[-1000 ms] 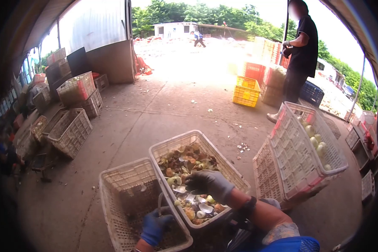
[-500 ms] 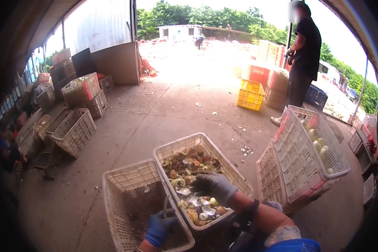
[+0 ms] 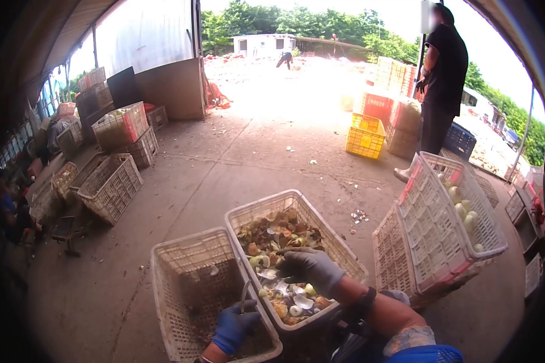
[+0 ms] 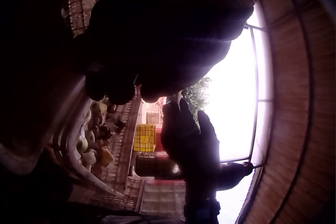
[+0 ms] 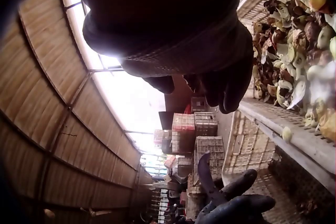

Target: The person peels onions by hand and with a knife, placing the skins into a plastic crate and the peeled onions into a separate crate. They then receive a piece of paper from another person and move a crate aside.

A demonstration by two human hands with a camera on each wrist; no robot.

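Note:
My left hand (image 3: 236, 327), in a blue glove, grips a small knife with a curved blade (image 5: 206, 174) that points up. It is over the near end of a dirty whitish crate (image 3: 188, 241), which has dark grime and a few scraps at the bottom. My right hand (image 3: 312, 267), in a grey glove, is held over a second crate (image 3: 292, 194) full of onion peels and trimmings (image 3: 278, 230). Its fingers are extended and apart, with nothing held. In the left wrist view the right hand (image 4: 191, 145) shows as a dark outline beyond the left.
Stacked crates with peeled onions (image 3: 460, 209) stand close on my right. A yellow crate (image 3: 365, 136) and a standing person (image 3: 443, 78) are farther back. More crates (image 3: 110, 187) line the left side. Scraps (image 3: 358, 216) litter the concrete floor.
The head view has shifted slightly, moving the scene a little rightward. My hands keep nearly the same pose over the crates. A distant person in the yard has gone from upright to bent over.

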